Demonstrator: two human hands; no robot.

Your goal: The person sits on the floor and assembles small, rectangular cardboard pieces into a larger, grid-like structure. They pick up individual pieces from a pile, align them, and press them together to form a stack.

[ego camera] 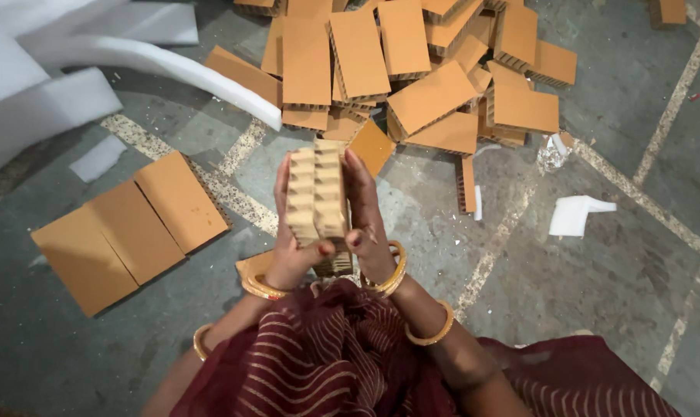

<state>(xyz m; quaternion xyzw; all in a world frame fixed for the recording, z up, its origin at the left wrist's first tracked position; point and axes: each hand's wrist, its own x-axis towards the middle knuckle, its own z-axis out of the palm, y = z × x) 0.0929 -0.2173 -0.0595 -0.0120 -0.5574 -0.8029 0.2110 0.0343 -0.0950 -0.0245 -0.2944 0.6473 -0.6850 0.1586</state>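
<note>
Between both palms, above my lap: a stack of tan honeycomb-core cardboard blocks, cut edges up so I can see whether they sit flush. Left hand and right hand are clamped on opposite faces, thumbs hooked over the near end. Loose pile of orange-brown cardboard rectangles lies ahead on the grey concrete floor; three flat panels left.
</note>
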